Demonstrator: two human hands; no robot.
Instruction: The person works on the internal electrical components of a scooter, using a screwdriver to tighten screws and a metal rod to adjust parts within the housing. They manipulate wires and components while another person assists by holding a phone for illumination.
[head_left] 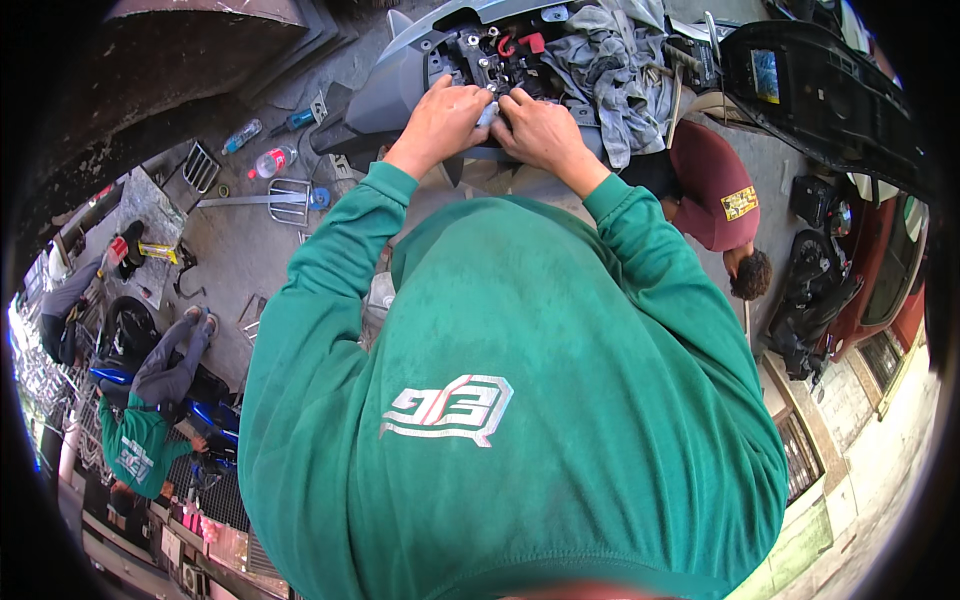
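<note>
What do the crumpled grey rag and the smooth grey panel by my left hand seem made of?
Grey rag: probably woven cotton, matte, by its soft folds. Grey panel: likely satin-finished plastic, from its smooth curve and soft sheen, though painted metal is possible.

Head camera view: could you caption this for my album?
Bare left hand and bare right hand close together over curved grey plastic bodywork, beside a crumpled grey cloth.
</note>
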